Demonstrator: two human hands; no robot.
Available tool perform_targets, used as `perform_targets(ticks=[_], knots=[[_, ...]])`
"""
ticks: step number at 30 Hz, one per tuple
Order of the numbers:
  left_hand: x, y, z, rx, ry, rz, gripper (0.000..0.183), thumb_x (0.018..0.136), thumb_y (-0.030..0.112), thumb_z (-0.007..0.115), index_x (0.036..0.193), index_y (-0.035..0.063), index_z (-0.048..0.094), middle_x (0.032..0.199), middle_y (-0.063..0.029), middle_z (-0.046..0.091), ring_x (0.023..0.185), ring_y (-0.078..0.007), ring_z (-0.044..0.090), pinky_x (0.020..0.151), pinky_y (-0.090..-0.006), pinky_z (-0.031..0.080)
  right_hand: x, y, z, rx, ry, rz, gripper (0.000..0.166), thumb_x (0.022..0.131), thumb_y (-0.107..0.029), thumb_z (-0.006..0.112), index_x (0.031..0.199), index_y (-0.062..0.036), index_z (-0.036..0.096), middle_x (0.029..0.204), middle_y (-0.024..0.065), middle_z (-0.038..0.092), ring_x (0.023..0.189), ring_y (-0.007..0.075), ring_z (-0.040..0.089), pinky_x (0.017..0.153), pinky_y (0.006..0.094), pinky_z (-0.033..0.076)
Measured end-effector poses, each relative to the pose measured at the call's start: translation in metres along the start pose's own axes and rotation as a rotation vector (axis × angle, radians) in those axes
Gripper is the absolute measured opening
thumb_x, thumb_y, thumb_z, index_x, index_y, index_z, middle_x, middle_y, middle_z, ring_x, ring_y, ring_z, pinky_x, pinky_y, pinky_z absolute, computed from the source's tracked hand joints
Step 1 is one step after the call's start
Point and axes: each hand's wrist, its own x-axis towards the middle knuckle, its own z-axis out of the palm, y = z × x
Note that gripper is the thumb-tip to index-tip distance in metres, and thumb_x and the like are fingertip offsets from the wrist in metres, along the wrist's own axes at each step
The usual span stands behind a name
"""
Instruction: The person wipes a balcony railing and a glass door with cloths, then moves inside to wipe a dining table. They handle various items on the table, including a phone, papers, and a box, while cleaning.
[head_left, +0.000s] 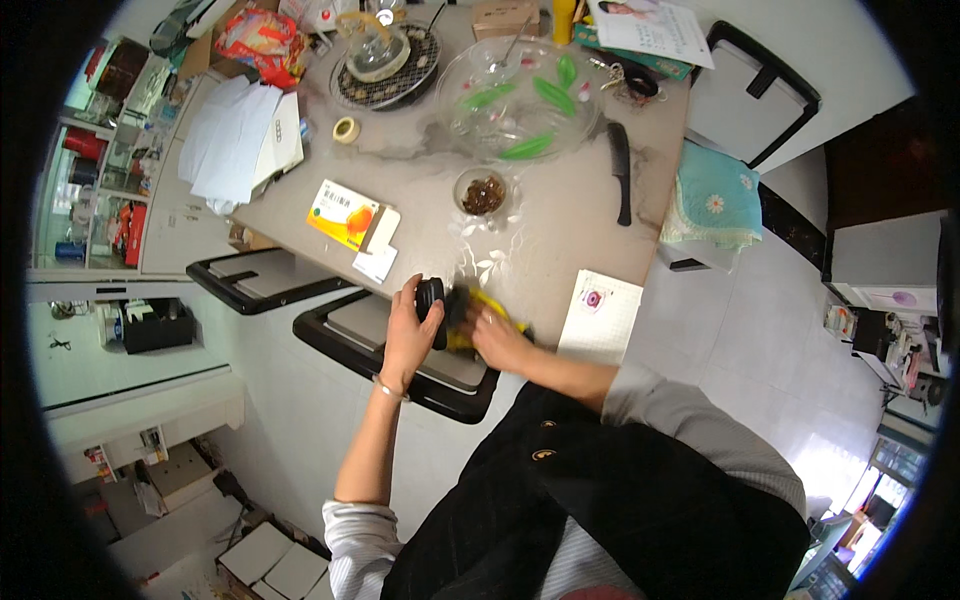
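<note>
At the table's near edge, my left hand (409, 326) grips a small black object (429, 296) with rounded edges, fingers on one side and thumb on the other. Its exact kind is unclear. Close to its right, my right hand (495, 337) is blurred and closed around a dark and yellow item (489, 301), possibly a cloth or glove. The hand partly covers this item, and blur hides whether it touches the black object. A yellow-and-white medicine box (343, 215) with an open end flap lies beyond my left hand. Right of my right hand is a sheet of grid paper (600, 319) bearing a small drawing.
On the table (420, 169) stand a glass bowl with brown contents (481, 193), a large clear tray with green leaf shapes (517, 97), a black comb (620, 172), a tape roll (346, 130) and a glass teapot (375, 56). A chair (450, 375) is tucked below my hands.
</note>
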Motion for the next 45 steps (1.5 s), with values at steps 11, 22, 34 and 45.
perform_targets(ticks=[11,22,34,45], knots=[[0.105,-0.074,0.070,0.335,0.001,0.213,0.060,0.085,0.006,0.067,0.141,0.0026,0.046,0.120,-0.0272,0.053,0.107,-0.0458,0.056,0.095,-0.0459,0.049,0.005,0.033,-0.070,0.425,0.528,0.529,0.047,0.075,0.014,0.049,0.114,-0.0048,0.067,0.134,0.0181,0.055,0.133,0.0408,0.045,0.110,0.0451,0.041],[0.084,-0.020,0.118,-0.338,-0.037,-0.153,0.027,0.096,0.023,0.068,0.111,0.0010,0.061,0.093,-0.0067,0.064,0.082,-0.0165,0.062,0.073,-0.0293,0.051,-0.033,0.035,-0.050,0.696,-0.220,0.034,0.050,0.073,0.014,0.051,0.116,-0.0071,0.065,0.131,0.0157,0.058,0.126,0.0338,0.054,0.107,0.0419,0.043],[0.129,0.004,0.151,-0.791,0.027,-0.415,0.024,0.098,0.025,0.068,0.096,0.0010,0.063,0.079,-0.0011,0.063,0.067,-0.0097,0.056,0.064,-0.0246,0.046,-0.036,0.027,-0.072,0.091,-0.146,-0.056,0.032,0.079,-0.025,0.076,0.106,-0.0112,0.064,0.125,0.0116,0.056,0.131,0.0350,0.045,0.112,0.0495,0.035],[0.112,-0.006,0.078,-0.935,-0.172,-0.170,0.029,0.109,0.028,0.046,0.092,0.0073,0.055,0.085,0.0018,0.053,0.079,-0.0084,0.047,0.077,-0.0246,0.041,0.010,0.043,-0.049,0.080,-0.056,-0.184,0.027,0.084,-0.015,0.060,0.110,-0.0123,0.066,0.119,0.0063,0.061,0.129,0.0296,0.049,0.114,0.0428,0.036]])
